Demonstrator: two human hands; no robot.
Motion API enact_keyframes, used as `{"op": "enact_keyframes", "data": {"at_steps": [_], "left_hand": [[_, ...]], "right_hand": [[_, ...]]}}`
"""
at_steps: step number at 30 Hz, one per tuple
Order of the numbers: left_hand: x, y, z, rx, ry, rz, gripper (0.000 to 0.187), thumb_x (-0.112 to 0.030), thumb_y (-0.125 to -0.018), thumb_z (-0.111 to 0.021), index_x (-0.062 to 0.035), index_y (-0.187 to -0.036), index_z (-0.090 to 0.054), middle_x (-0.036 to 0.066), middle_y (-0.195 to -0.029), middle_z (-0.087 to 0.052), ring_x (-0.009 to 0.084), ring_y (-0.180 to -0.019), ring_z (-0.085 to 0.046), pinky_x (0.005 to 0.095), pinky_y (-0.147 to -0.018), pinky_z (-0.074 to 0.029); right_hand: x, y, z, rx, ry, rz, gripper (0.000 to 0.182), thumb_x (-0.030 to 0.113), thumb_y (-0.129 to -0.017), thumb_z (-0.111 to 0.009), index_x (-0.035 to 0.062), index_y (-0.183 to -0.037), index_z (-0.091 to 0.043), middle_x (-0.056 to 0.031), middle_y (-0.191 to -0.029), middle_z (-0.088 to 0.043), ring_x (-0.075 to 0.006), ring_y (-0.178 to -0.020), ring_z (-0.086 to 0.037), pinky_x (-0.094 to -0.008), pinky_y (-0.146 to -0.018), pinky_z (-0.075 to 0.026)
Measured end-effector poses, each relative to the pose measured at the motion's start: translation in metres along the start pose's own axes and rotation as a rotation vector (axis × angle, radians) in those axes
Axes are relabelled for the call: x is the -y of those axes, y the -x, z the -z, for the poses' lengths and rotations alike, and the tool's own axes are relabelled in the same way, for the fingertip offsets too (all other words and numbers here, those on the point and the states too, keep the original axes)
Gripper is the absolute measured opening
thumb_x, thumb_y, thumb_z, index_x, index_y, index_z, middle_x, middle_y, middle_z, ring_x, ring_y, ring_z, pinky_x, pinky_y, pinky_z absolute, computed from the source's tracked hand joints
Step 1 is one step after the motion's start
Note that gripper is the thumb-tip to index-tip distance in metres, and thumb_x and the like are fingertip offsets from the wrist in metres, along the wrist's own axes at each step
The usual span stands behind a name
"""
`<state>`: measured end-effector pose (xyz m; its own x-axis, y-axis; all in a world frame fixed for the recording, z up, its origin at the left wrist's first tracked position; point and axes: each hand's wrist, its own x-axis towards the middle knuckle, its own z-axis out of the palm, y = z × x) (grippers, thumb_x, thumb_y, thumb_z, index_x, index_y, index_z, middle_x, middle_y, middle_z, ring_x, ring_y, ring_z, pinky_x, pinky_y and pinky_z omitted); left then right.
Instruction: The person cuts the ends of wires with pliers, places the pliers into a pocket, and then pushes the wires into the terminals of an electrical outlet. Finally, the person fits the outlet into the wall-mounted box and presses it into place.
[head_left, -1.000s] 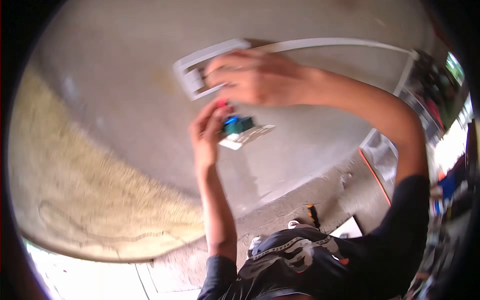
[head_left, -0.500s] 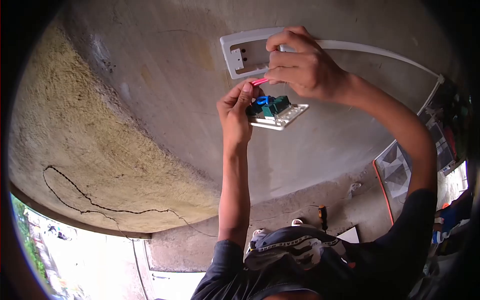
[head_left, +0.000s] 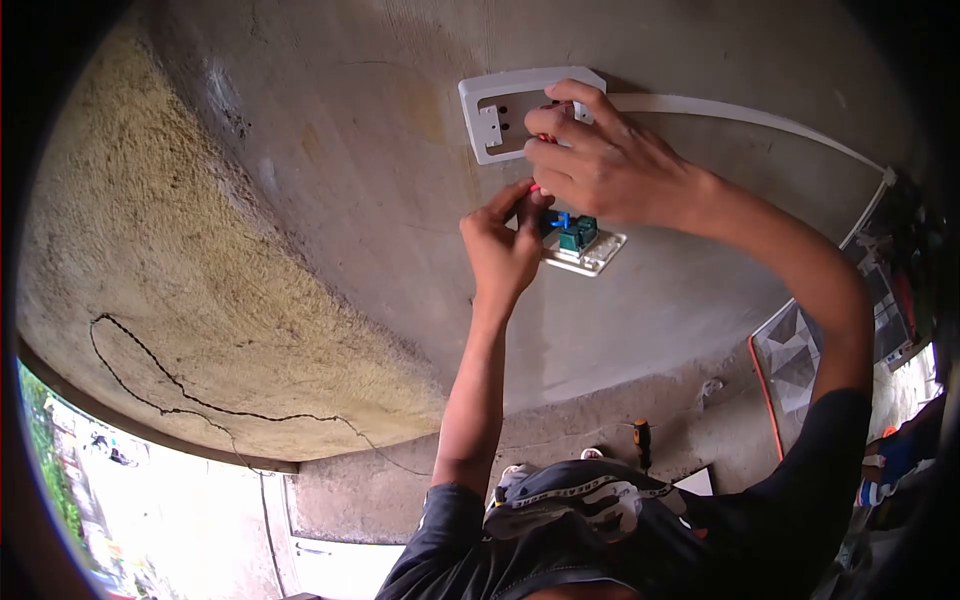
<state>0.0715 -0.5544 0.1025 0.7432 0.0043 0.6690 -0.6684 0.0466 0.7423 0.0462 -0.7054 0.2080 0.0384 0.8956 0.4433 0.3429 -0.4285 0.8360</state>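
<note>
On the wall is a white rectangular box (head_left: 475, 125), open at the front, with a white trunking strip (head_left: 740, 110) running off to the right. Just below it my left hand (head_left: 505, 235) is closed on a short red wire (head_left: 536, 188) and is against a white plate (head_left: 598, 262) with green modules (head_left: 578, 236) and a blue wire (head_left: 562, 220). My right hand (head_left: 610, 165) is closed in front of the box's right part, its fingertips at the red wire. Its fingers partly hide the box and what they hold.
A twisted dark wire (head_left: 200, 402) hangs across the rough yellowish wall (head_left: 250, 300) at left. Below are a screwdriver (head_left: 642, 443) and a white panel (head_left: 697, 483). An orange cable (head_left: 767, 395) and patterned panels (head_left: 790, 355) stand at right, near part of another person (head_left: 880, 470).
My left hand has moved right and slightly down with the plate. My right hand is slightly lower, with its fingers repositioned. The whole view has shifted a little, and less red wire shows.
</note>
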Motion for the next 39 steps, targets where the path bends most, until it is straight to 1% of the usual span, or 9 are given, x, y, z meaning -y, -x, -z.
{"op": "enact_keyframes", "data": {"at_steps": [3,7,9,10,13,18,24,31,39], "left_hand": [[0.009,0.002,0.006,0.159,0.146,0.071,0.024,-0.009,-0.091,-0.061,0.0051,-0.108,-0.067,0.013,-0.091,-0.072,0.0148,-0.085,-0.066,0.0269,-0.077,-0.051],[0.036,0.033,-0.007,0.052,0.87,0.138,0.052,-0.037,-0.097,-0.051,-0.0047,-0.137,-0.045,0.017,-0.128,-0.057,0.025,-0.115,-0.055,0.0367,-0.099,-0.044],[0.016,0.05,-0.016,0.129,1.662,0.509,0.054,-0.042,-0.095,-0.054,-0.0082,-0.137,-0.045,0.017,-0.133,-0.052,0.0292,-0.114,-0.056,0.0466,-0.098,-0.047],[0.005,0.051,-0.019,0.209,1.705,0.532,0.056,-0.043,-0.093,-0.057,-0.0113,-0.136,-0.04,0.014,-0.127,-0.053,0.03,-0.112,-0.056,0.0552,-0.098,-0.046],[0.013,0.045,-0.029,0.019,1.317,0.435,0.058,-0.04,-0.09,-0.064,-0.0131,-0.133,-0.036,0.012,-0.119,-0.054,0.0277,-0.111,-0.055,0.0587,-0.098,-0.046],[0.034,0.041,-0.046,-0.211,0.855,0.026,0.079,-0.057,-0.073,-0.078,-0.0078,-0.117,-0.034,0.012,-0.113,-0.052,0.0152,-0.092,-0.056,0.0285,-0.081,-0.049],[0.021,0.027,-0.059,-0.472,0.751,-0.072,0.085,-0.066,-0.071,-0.075,-0.0079,-0.114,-0.031,0.013,-0.111,-0.051,0.0183,-0.091,-0.057,0.0293,-0.081,-0.048],[0.016,0.009,-0.056,-0.476,0.942,-0.172,0.08,-0.056,-0.071,-0.08,-0.0086,-0.111,-0.029,0.015,-0.113,-0.045,0.0225,-0.101,-0.053,0.0371,-0.09,-0.046],[0.025,0.015,-0.046,-0.342,0.673,-0.238,0.072,-0.054,-0.082,-0.065,-0.0079,-0.124,-0.028,0.016,-0.118,-0.043,0.0212,-0.105,-0.046,0.0371,-0.093,-0.039]], "right_hand": [[-0.003,-0.001,0.002,0.035,0.036,0.03,0.008,0.016,-0.069,-0.063,0.0109,-0.064,-0.064,0.0017,-0.077,-0.056,-0.0191,-0.101,-0.052,-0.045,-0.104,-0.034],[-0.007,0.0,0.007,0.018,0.003,-0.017,0.008,0.018,-0.068,-0.064,0.0105,-0.066,-0.062,0.0016,-0.075,-0.055,-0.0193,-0.1,-0.053,-0.0467,-0.104,-0.034],[-0.006,0.002,0.007,0.013,-0.009,0.001,0.01,0.02,-0.068,-0.065,0.0102,-0.067,-0.061,0.0015,-0.076,-0.056,-0.0193,-0.101,-0.053,-0.0472,-0.103,-0.035],[-0.005,0.002,0.008,0.046,-0.035,0.035,0.011,0.02,-0.067,-0.065,0.0101,-0.067,-0.061,0.0015,-0.076,-0.057,-0.0194,-0.102,-0.053,-0.0479,-0.103,-0.034],[-0.003,-0.004,0.008,0.046,-0.052,0.075,0.011,0.019,-0.068,-0.065,0.0092,-0.067,-0.061,0.0009,-0.074,-0.059,-0.0196,-0.103,-0.054,-0.0428,-0.103,-0.035],[0.004,-0.014,0.015,0.288,0.089,0.143,0.01,0.016,-0.069,-0.063,0.0079,-0.065,-0.059,-0.0032,-0.063,-0.059,-0.0195,-0.072,-0.058,-0.0292,-0.082,-0.046],[-0.001,-0.014,0.009,0.218,-0.2,-0.039,0.008,0.013,-0.071,-0.064,0.0068,-0.069,-0.059,-0.0058,-0.062,-0.059,-0.0212,-0.061,-0.053,-0.0328,-0.062,-0.045],[0.0,-0.016,0.013,0.108,-0.305,-0.121,0.006,0.01,-0.07,-0.064,0.0067,-0.074,-0.061,-0.0047,-0.062,-0.06,-0.0231,-0.063,-0.054,-0.0321,-0.062,-0.046],[-0.003,-0.022,0.013,0.07,-0.251,-0.05,0.014,0.012,-0.069,-0.063,0.006,-0.081,-0.065,-0.0039,-0.081,-0.06,-0.0218,-0.073,-0.057,-0.0399,-0.073,-0.048]]}}
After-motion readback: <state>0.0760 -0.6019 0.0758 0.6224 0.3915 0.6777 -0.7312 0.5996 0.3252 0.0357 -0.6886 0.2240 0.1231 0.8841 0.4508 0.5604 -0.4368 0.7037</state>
